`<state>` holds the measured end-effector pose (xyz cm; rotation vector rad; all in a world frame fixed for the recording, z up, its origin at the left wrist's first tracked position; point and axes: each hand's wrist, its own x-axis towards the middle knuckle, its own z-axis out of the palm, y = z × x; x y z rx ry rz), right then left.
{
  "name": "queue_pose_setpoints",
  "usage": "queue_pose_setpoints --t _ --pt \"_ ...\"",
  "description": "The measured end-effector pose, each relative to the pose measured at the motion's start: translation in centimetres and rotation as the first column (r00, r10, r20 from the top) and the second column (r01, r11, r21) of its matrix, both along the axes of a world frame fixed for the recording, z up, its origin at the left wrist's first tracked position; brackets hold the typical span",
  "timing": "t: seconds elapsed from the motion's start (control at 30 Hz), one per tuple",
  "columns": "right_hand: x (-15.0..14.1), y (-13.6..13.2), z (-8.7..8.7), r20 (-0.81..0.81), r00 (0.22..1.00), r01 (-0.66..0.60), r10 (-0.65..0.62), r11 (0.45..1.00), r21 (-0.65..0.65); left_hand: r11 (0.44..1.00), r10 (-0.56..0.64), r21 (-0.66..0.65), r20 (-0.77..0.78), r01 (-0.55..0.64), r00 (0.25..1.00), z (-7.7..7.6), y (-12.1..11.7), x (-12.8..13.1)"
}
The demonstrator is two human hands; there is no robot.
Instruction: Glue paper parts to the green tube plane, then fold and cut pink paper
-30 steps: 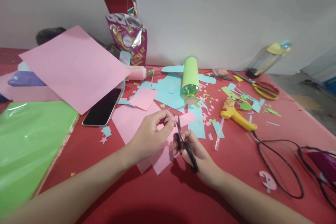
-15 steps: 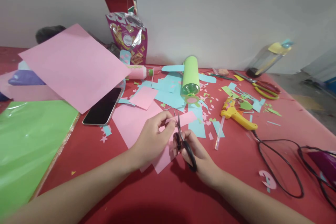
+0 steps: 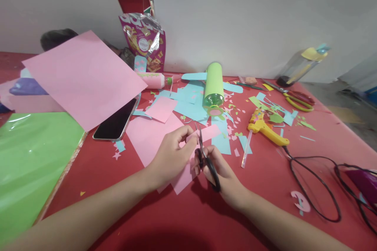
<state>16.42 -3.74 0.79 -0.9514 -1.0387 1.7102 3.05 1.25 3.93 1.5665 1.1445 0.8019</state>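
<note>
My left hand (image 3: 173, 151) pinches a narrow strip of pink paper (image 3: 211, 131) between thumb and fingertips. My right hand (image 3: 220, 174) is closed around the black handles of a pair of scissors (image 3: 212, 174). The blades stand slightly apart at the strip, close to my left fingertips. Beneath both hands lies a larger pink paper sheet (image 3: 141, 135), with a smaller pink piece (image 3: 161, 109) beyond it. A green-wrapped bottle (image 3: 214, 80) with light blue paper pieces sticking out at its sides lies past my hands.
To the left are a phone (image 3: 114, 121), a raised pink sheet (image 3: 85, 80) and a green pack (image 3: 35, 157). A yellow glue gun (image 3: 265, 129) trails its cord (image 3: 313, 157) on the right. Other scissors (image 3: 297, 100), paper scraps and a snack bag (image 3: 144, 41) lie farther back.
The raised pink sheet at left has shifted slightly to the right and down. The green pack's edge has moved a little left. My hands and scissors look almost unchanged.
</note>
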Motion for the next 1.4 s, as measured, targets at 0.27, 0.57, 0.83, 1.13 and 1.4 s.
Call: queue_pose_setpoints --t 0.27,0.57,0.83,1.13,1.4 --pt "0.1 0.1 -0.5 -0.047 0.994 0.101 -0.102 0.995 -0.015 1.0 0.011 -0.019 0.047 -0.01 0.999 0.1 0.1 0.2" --pt "0.3 0.9 0.0 -0.064 0.937 0.344 -0.345 0.939 -0.014 0.98 -0.148 -0.136 0.015 0.149 0.989 -0.1 -0.3 0.4" --pt "0.4 1.0 0.0 -0.037 0.92 0.392 -0.39 0.918 0.063 0.98 -0.177 -0.099 -0.066 0.17 0.982 -0.5 -0.2 0.5" --pt "0.3 1.0 0.1 -0.022 0.913 0.407 -0.407 0.91 0.083 0.975 -0.193 -0.129 -0.094 0.18 0.977 -0.3 -0.4 0.5" --pt "0.4 1.1 0.0 -0.017 0.9 0.435 -0.436 0.895 0.095 0.975 -0.215 -0.084 -0.171 0.203 0.962 -0.4 -0.5 0.7"
